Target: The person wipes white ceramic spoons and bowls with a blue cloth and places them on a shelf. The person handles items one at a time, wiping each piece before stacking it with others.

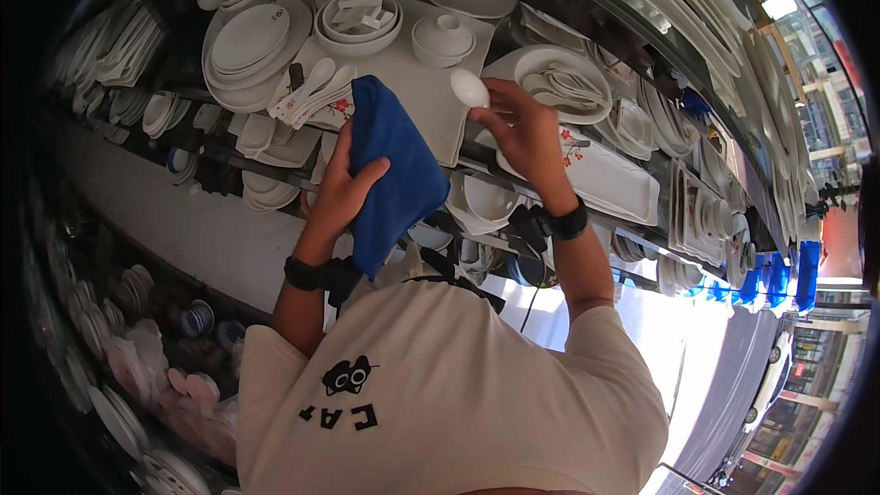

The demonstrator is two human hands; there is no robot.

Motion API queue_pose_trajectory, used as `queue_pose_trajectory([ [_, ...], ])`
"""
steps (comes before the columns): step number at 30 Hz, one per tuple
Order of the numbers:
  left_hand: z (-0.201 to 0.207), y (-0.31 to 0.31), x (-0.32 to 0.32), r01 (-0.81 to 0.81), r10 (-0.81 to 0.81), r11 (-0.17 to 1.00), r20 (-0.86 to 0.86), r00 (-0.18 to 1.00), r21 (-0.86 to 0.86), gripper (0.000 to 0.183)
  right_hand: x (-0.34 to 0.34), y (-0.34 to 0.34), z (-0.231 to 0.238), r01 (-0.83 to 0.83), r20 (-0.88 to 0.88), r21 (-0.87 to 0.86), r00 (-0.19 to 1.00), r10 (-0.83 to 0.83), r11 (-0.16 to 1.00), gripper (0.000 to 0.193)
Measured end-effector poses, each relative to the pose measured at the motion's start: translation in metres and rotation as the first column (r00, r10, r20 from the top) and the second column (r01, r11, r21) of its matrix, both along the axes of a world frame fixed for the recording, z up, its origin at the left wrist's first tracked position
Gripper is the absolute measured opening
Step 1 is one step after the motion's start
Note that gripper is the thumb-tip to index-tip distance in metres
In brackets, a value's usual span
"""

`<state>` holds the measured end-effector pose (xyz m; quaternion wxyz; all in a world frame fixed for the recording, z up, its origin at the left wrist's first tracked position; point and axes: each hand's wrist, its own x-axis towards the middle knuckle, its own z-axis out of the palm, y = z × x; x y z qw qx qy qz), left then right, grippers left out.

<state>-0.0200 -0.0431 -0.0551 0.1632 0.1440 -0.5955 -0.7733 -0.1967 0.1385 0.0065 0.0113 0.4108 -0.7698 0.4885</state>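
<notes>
1. The cloth (392, 174) hangs in the left hand (337, 194), in front of the shelf's (417, 82) near edge.
2. The spoon (469, 87) sits in the right hand's (527, 133) grip, just right of the cloth and above the shelf's near edge.
3. A heap of loose spoons (316, 92) lies on the shelf just left of the cloth, at the near edge.
4. A stack of plates (252, 41) stands behind that heap, toward the shelf's left end.
5. A large bowl (359, 23) holding smaller pieces sits right of the plates; a lidded bowl (443, 38) sits right of it.
6. A dish of spoons (557, 82) lies right of the right hand.
7. A rectangular tray (610, 179) lies nearer, below that dish.
</notes>
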Motion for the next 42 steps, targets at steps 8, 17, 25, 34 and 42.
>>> queue_pose_trajectory([
  [8,0.013,-0.002,0.004,0.01,-0.008,0.978,0.013,1.0,-0.208,0.058,0.073,-0.053,-0.027,0.064,-0.034,-0.122,0.997,-0.068,0.99,0.044],
  [17,0.006,-0.032,0.026,-0.076,0.005,0.81,-0.123,0.992,-0.581,0.049,0.094,-0.074,-0.024,-0.112,0.378,-0.201,0.908,0.182,0.973,0.042],
  [25,0.005,-0.053,0.034,-0.069,-0.058,0.726,-0.161,0.985,-0.685,0.044,0.102,-0.088,-0.024,-0.07,0.51,-0.163,0.848,0.145,0.984,0.037],
  [34,0.019,-0.044,0.035,0.154,-0.216,0.574,0.032,0.976,-0.805,0.044,0.109,-0.081,-0.019,0.16,0.503,-0.01,0.854,-0.134,0.987,0.045],
  [42,-0.001,-0.031,0.028,0.433,-0.429,0.901,0.079,0.9,-0.038,0.062,0.1,-0.043,0.002,0.282,0.678,-0.226,0.733,-0.057,0.932,0.046],
])
